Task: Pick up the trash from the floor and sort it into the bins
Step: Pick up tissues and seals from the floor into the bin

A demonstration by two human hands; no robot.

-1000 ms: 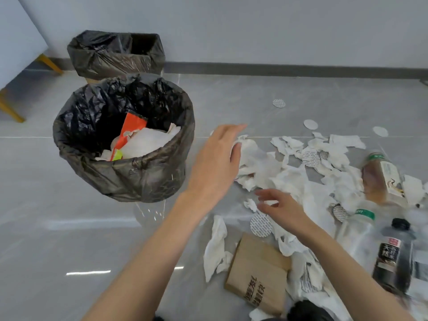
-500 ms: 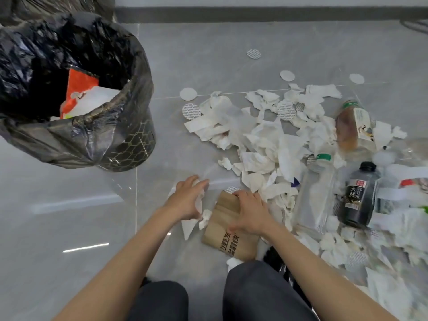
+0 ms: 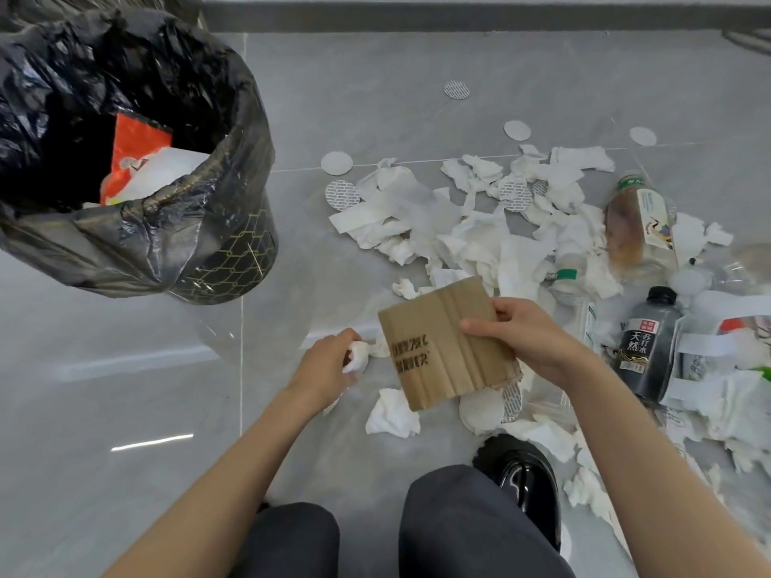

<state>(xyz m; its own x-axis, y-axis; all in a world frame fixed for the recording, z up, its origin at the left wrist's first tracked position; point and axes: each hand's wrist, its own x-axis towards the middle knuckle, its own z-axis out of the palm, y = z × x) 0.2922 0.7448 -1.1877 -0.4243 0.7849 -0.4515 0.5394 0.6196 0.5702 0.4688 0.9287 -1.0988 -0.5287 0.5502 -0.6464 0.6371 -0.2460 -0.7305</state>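
While the right hand (image 3: 530, 340) pinches the cardboard piece (image 3: 442, 348) between thumb and fingers, the left hand (image 3: 325, 369) grips crumpled tissue (image 3: 358, 356)

Fingers (image 3: 507, 311) of left hand (image 3: 327, 367) and right hand (image 3: 526, 342) curled.

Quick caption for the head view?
By the bin, right hand holds cardboard, left hand grips a tissue wad.

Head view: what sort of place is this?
Likely a plain indoor room: glossy grey floor tiles, a dark skirting board, a bin lined with a black bag, torn paper strewn about.
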